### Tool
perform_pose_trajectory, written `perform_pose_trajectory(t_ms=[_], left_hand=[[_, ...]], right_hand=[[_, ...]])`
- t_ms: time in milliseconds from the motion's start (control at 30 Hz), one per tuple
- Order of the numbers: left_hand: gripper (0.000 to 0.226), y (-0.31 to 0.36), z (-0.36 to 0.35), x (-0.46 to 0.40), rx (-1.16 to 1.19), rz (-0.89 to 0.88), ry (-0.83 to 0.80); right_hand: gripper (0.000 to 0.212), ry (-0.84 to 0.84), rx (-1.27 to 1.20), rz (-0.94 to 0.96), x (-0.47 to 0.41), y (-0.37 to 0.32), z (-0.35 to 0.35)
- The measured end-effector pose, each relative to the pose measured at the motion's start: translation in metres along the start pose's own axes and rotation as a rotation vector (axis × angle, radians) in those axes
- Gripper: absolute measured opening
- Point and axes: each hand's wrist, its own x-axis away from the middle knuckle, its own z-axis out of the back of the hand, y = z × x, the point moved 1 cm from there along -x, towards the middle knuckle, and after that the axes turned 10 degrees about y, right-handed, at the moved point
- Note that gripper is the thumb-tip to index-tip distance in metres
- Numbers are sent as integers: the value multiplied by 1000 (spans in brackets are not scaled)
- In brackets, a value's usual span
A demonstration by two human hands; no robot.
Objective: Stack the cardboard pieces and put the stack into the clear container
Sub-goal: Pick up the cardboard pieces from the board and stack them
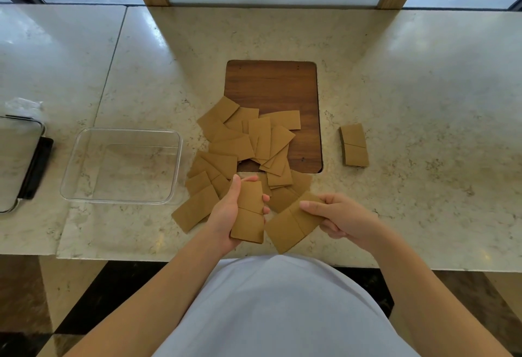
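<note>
Gripping stack [248, 211] in left hand [226, 209], long axis upright; pinching tilted piece [293, 222] in right hand [339, 216], just right of stack.

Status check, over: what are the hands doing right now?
Left hand holds small cardboard stack. Right hand pinches one piece. Clear container empty, loose pile remains. Nothing blocking.

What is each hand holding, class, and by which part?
The left hand grips a small cardboard stack around its long sides. The right hand pinches a single cardboard piece at its far end.
</note>
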Motion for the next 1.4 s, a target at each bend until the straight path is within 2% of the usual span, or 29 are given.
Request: perform_pose_trajectory(t_ms=[100, 233, 333, 433, 600, 700, 767, 833, 900, 967, 1100, 1267, 1400], left_hand=[[52, 0, -2, 4, -27, 10, -12], [36, 1, -4, 10, -213, -1, -13], [37, -3, -8, 15, -319, 27, -84], [44, -8, -11, 16, -363, 54, -128], [39, -10, -10, 11, -284, 98, -153], [42, -11, -8, 9, -227, 98, -142], [49, -12, -5, 6, -143, 87, -135], [46, -10, -4, 5, -32, 95, -124], [33, -6, -4, 5, 26, 100, -90], [28, -3, -4, 4, 46, 82, -62], [37, 1, -1, 1, 137, 95, -42], [47, 2, 6, -3, 215, 161, 1], [45, 0, 11, -8, 205, 186, 66]], right_hand=[[45, -22, -62, 22, -1, 1, -6], [8, -16, -36, 46, 1, -4, -16], [22, 76, -79, 50, 0, -4, -23], [23, 184, -73, 61, -4, 1, -30], [15, 240, -14, 70, -7, 2, -45], [26, 230, -42, 85, -8, 3, -49], [30, 320, -115, 71, -14, 9, -45], [27, 478, 9, 90, -26, 19, -38], [25, 584, 281, 122, -38, 34, -34], [31, 604, 524, 153, -47, 46, -36], [44, 664, 821, 280, -57, 62, -41], [59, 722, 949, 361, -62, 67, -44], [59, 724, 978, 374, -61, 69, -41]])
